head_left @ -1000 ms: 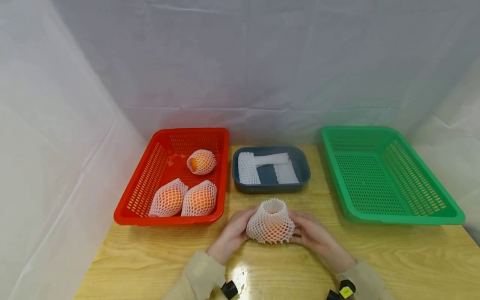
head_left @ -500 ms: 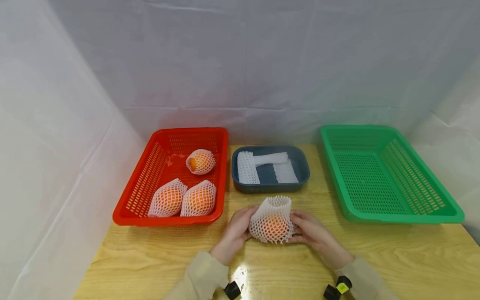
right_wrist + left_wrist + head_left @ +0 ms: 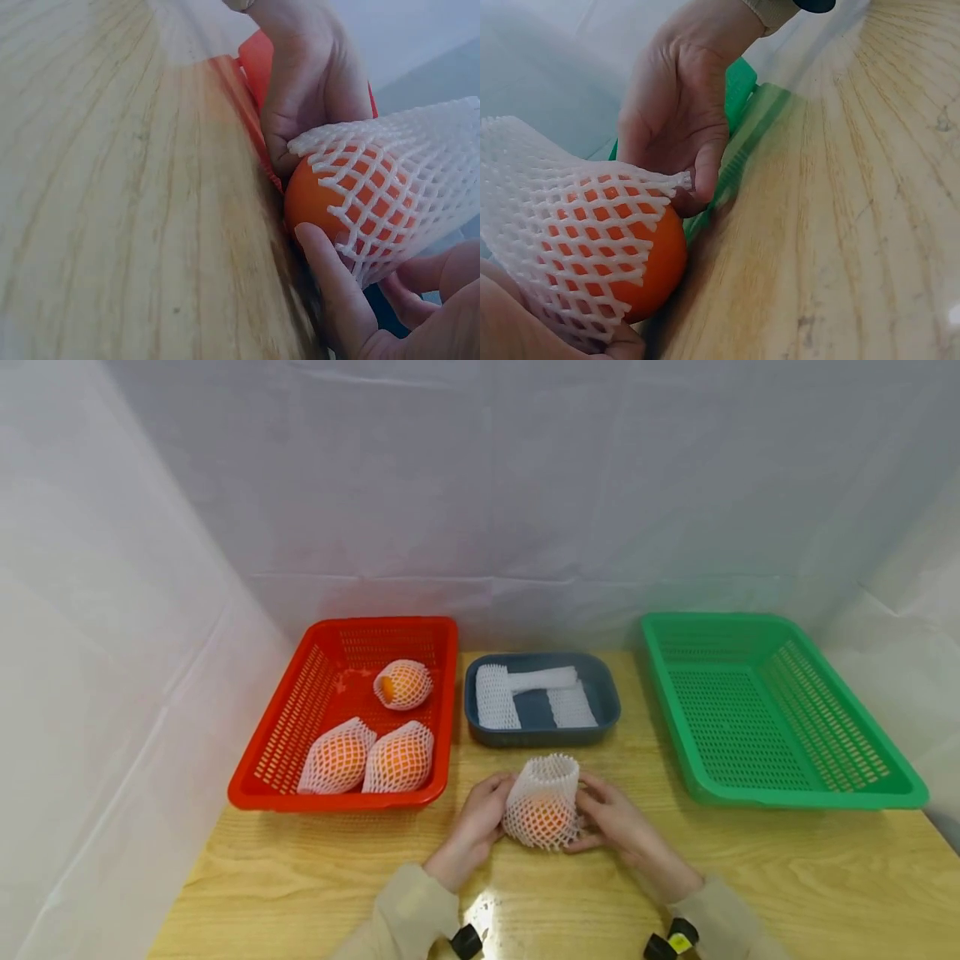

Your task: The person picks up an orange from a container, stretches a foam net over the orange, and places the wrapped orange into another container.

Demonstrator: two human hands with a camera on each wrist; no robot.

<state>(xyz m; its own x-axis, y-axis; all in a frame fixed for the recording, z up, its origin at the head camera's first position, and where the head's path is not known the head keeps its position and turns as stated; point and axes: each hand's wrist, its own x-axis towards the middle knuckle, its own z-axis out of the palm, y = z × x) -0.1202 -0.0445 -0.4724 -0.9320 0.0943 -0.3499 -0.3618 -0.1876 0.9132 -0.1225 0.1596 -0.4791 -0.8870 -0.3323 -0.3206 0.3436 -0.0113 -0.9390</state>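
An orange (image 3: 306,196) rests on the table inside a white foam net sleeve (image 3: 553,772). The sleeve's upper end stands up as an open tube, and its lower edge leaves the bottom of the orange bare in both wrist views. My left hand (image 3: 476,822) grips the net and fruit from the left, its fingertips partly hidden behind the mesh. From the right, my right hand (image 3: 618,827) pinches the net's lower edge (image 3: 676,180) between thumb and finger, and one fingertip (image 3: 311,238) lies against the bare orange skin.
A red basket (image 3: 448,710) at the left holds 3 net-wrapped oranges (image 3: 399,762). Behind my hands stands a dark blue tray (image 3: 540,739) with several flat foam sleeves (image 3: 497,697). At the right is a green basket (image 3: 802,800). White sheeting (image 3: 480,485) hangs behind everything.
The sleeve's flared lower edge has drawn in and its top stands taller, with more orange showing through. My right hand has shifted slightly left and its fingers have spread a little.
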